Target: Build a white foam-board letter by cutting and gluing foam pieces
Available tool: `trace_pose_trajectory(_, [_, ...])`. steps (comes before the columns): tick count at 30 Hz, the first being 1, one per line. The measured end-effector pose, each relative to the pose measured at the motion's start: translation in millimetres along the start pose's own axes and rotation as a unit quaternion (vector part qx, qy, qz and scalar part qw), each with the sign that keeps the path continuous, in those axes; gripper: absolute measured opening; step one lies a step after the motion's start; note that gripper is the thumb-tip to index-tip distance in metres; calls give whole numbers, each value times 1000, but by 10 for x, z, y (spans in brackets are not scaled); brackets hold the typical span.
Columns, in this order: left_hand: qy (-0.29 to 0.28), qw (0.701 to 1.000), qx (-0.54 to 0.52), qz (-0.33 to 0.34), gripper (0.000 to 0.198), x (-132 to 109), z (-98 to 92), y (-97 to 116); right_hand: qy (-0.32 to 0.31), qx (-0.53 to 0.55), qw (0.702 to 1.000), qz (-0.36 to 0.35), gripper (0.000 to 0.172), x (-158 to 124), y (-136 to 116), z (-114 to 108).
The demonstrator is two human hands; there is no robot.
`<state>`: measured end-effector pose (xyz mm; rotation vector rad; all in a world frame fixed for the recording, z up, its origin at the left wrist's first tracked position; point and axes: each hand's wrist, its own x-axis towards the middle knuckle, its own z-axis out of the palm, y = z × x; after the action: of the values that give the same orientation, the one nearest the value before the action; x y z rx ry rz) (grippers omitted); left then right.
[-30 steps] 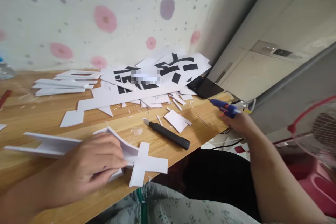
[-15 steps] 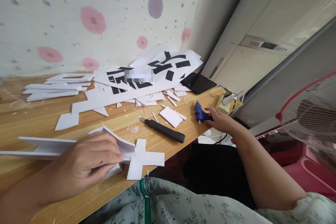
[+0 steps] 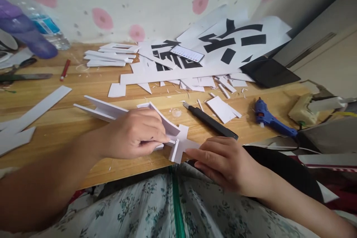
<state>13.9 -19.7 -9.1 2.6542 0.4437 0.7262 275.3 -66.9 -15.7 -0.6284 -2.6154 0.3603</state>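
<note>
On the table's front edge lies a white foam board piece (image 3: 182, 132) with upright walls along part of its outline and flat arms at its right end. My left hand (image 3: 139, 134) pinches a thin white strip against it; the fingers hide part of the strip. With fingertips closed on the tip of the right arm, my right hand (image 3: 223, 161) holds the piece from the other side. A black utility knife (image 3: 212, 122), blade out, lies just beyond my right hand. Farther right, a blue glue gun (image 3: 270, 119) rests on the table.
White sheets with black characters (image 3: 237, 41) lie at the back, a phone (image 3: 187, 54) on them. Foam board offcuts (image 3: 221, 108) are scattered in front. A power strip (image 3: 302, 109) sits at right. A red pen (image 3: 65, 70) and a water bottle (image 3: 50, 31) are at left.
My right hand has let go of the glue gun and come to the foam board piece. The left hand keeps its pinch. The view has turned left.
</note>
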Motion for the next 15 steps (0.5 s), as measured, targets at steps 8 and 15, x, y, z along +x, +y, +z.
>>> trace_pose_trajectory(8, [-6, 1000, 2, -15, 17, -13, 5, -15, -31, -17, 999, -2, 20, 107, 56, 110])
trace_pose_trajectory(15, [-4, 1000, 6, -11, 17, -12, 2, -18, -28, -4, 1000, -3, 19, 156, 51, 123])
